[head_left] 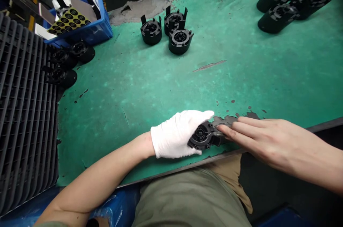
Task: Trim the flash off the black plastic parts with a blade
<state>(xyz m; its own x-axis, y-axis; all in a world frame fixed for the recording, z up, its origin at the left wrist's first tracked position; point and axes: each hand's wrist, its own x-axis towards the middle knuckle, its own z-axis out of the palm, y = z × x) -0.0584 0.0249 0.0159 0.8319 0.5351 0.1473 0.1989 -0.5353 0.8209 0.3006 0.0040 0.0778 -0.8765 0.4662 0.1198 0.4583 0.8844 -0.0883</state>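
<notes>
Near the table's front edge, my left hand point(178, 134), in a white glove, is wrapped round a round black plastic part point(200, 137). The part's open face with rings and small posts is turned up toward the camera. My bare right hand point(257, 136) is just to the right, fingers pressed together round a thin metal tool point(218, 133), whose tip reaches over the part's right side. Most of the tool is hidden by the fingers.
Three black parts point(180, 41) stand at the table's back middle, several taller ones point(277, 18) at the back right, three point(81, 52) at the left. A blue bin point(99, 28) with sticker sheets sits back left. Stacked grey grid trays point(26, 112) line the left edge.
</notes>
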